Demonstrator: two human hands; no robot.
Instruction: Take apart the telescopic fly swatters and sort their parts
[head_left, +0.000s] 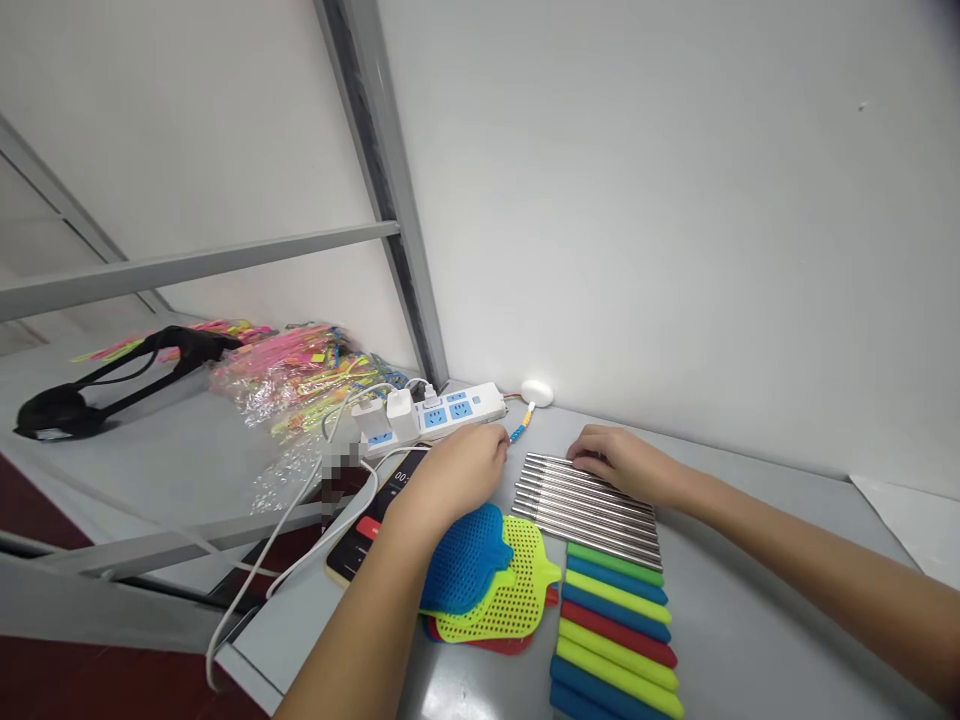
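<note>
My right hand [619,462] curls over the far side of a row of silver metal rods [585,510], its fingers and thumb closed at the farthest rod. My left hand [469,465] is in front of the power strip with its fingers bent together; what they hold, if anything, is hidden. Just past those fingertips runs a blue and yellow cord [520,428]. Below the left hand are stacked mesh fly swatter heads, a blue one [465,565] on top of a yellow-green one [517,590], with red underneath. Coloured handle tubes [619,630] lie side by side nearer me.
A white power strip [480,402] with plugged-in chargers and a white disc [537,392] sit by the wall. A phone [352,550] lies partly under my left forearm. White cables hang over the table's left edge. Beyond a metal frame [300,250] are plastic-wrapped colourful items [300,370] and a black strap [135,375].
</note>
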